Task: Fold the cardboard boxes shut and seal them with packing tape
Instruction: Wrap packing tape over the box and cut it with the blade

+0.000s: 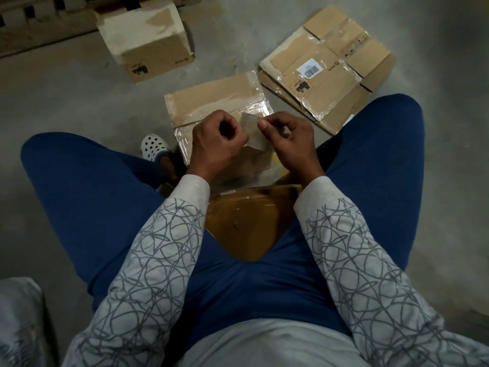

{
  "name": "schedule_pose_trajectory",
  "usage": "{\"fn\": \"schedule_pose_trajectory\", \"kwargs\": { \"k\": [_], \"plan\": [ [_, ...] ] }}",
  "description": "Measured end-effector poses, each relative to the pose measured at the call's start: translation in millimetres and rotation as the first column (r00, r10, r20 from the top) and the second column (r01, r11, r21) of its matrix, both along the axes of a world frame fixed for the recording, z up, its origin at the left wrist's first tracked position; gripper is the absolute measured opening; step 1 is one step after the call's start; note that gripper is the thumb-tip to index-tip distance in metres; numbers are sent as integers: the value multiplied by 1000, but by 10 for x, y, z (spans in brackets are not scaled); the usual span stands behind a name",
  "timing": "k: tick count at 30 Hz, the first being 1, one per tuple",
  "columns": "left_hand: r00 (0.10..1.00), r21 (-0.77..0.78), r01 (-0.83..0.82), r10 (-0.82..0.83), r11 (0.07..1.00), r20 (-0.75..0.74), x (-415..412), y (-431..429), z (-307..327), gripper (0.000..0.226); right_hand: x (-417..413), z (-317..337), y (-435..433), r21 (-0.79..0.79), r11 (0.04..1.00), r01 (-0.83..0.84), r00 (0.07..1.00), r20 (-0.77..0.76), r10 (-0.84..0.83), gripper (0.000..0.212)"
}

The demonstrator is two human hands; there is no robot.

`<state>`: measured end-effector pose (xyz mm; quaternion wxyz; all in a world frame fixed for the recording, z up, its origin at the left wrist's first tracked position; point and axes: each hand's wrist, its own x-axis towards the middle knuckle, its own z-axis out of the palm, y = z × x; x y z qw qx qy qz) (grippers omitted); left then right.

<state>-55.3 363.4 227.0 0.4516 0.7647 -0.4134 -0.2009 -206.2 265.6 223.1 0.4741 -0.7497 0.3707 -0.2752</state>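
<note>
Over a taped brown cardboard box (217, 100) on the grey concrete floor (66, 88), left hand (215, 140) curled round a brown packing tape roll (255, 140), right hand (289, 137) pinching its upper edge, flattened cartons (325, 67) nearby.

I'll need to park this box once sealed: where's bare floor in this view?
Bare concrete floor lies left, bordered by the upright box, the white clog and the left knee. A narrower strip runs between that box and the flattened stack. Between the knees it is crowded: the taped box, left hand, right hand.
</note>
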Motion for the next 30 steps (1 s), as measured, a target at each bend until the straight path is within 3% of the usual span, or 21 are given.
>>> {"fn": "schedule_pose_trajectory", "kwargs": {
  "k": [8, 13, 21, 22, 24, 26, 30],
  "plan": [
    [956, -16, -154, 145, 988, -254, 131, 2, 20, 14, 21, 9, -2, 11, 1000, -15, 999, 46, 14, 15],
    [817, -122, -93, 6, 988, -577, 176, 36, 73, 16, 10, 13, -3, 56, 998, 26, 998, 59, -29, 10],
    [782, -123, 34, -103, 992, -615, 176, 62, 76, 25, 8, 9, -12, 95, 994, 53, 995, 77, -60, 11],
    [797, -139, 50, -123, 989, -591, 168, 75, 91, 22, 7, 10, -10, 98, 994, 55, 995, 79, -63, 11],
    [903, -108, 114, -149, 988, -403, 149, 104, 107, 11, 5, 19, -5, 103, 993, 50, 995, 83, -58, 11],
    [977, -45, 130, -135, 991, -166, 115, 120, 86, 25, 4, 29, 3, 102, 994, 29, 996, 83, -37, 12],
    [995, -61, 89, -92, 994, -38, 99, 114, 74, 31, 9, 16, 9, 86, 996, 25, 997, 74, -31, 12]
  ]
}}
